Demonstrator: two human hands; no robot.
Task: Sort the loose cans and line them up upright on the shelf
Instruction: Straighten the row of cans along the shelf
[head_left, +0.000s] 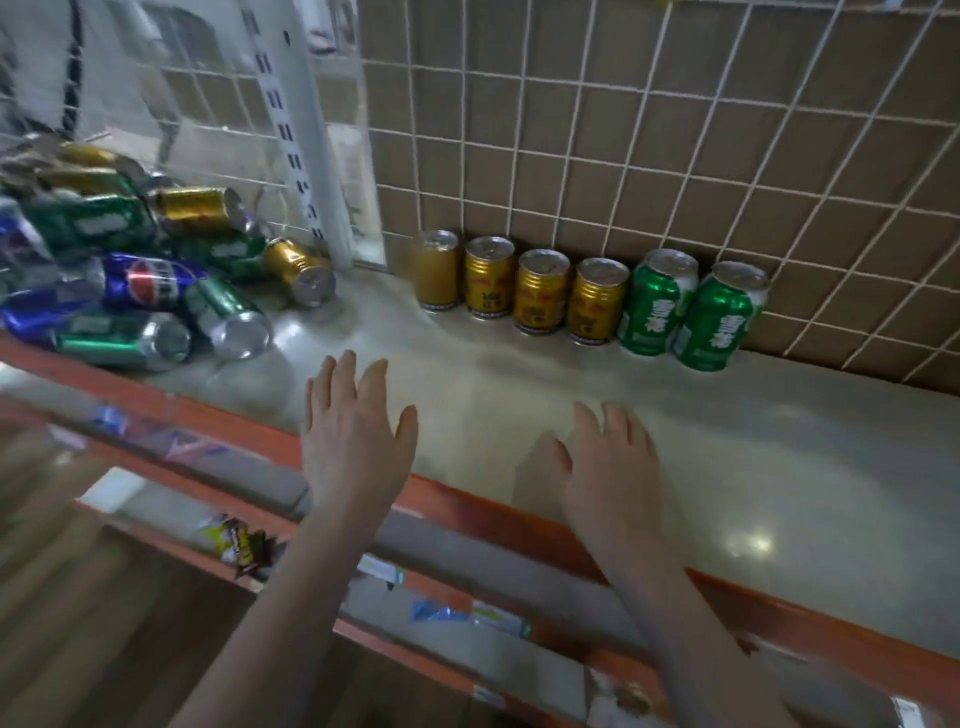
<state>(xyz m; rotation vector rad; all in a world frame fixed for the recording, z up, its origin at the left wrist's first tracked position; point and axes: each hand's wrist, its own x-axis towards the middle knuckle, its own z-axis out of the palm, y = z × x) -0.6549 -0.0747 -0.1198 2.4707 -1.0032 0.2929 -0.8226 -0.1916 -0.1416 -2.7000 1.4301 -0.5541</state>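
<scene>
Pile (130, 270): far left of shelf (779, 467); gold, green and blue cans lying on their sides, heaped against each other.
Nearest loose gold can (301, 271): on its side at the pile's right edge, apart from the row.
Left hand (353, 436): released, fingers spread, holding nothing; over the near shelf edge.
Row (587, 296): upright along the far grid wall; four gold cans, then two green cans (691, 312) at right.
Right hand (613, 467): released, empty, near edge.
Step, judged: reach for next can; take from the pile's edge, not underneath, so the heap does not roll; group by colour.
</scene>
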